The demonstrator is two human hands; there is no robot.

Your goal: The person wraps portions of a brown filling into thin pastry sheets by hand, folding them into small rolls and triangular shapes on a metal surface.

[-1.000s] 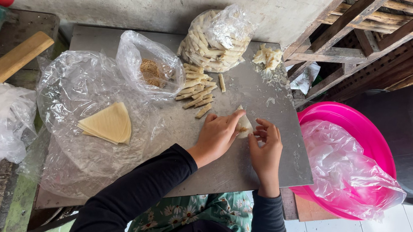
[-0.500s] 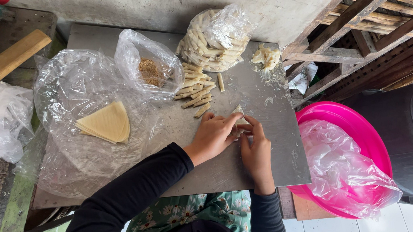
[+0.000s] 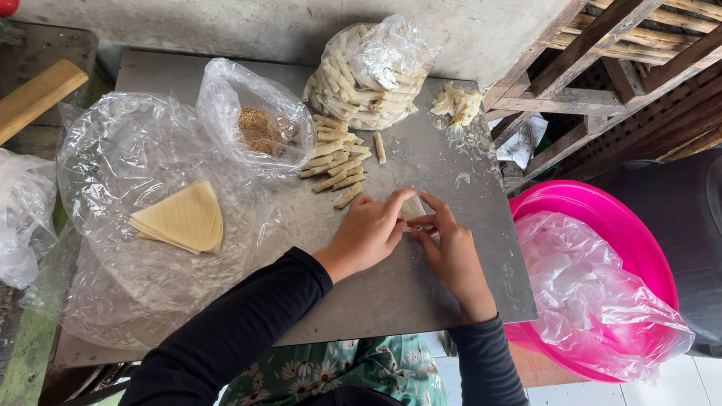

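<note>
Both my hands meet over a small pale wrapper piece (image 3: 414, 208) on the grey metal table (image 3: 422, 295). My left hand (image 3: 369, 230) and my right hand (image 3: 452, 253) pinch it between fingertips, so most of it is hidden. Just beyond my left hand lie several finished pale rolls (image 3: 338, 168). A clear bag packed with more rolls (image 3: 370, 78) stands behind them. A stack of fan-shaped pale wrappers (image 3: 181, 218) rests on crumpled clear plastic at the left. An open clear bag holds brown filling (image 3: 254, 128).
A pink basin (image 3: 603, 224) lined with clear plastic sits at the right, beside a dark drum (image 3: 705, 250). Wooden slats (image 3: 634, 61) stand at the back right. Dough scraps (image 3: 458, 105) lie at the table's far edge. A wooden handle (image 3: 17, 103) lies at the left.
My hands have drawn closer together and shifted slightly up the table, fingertips now closed over the wrapper piece. Everything else stays where it was.
</note>
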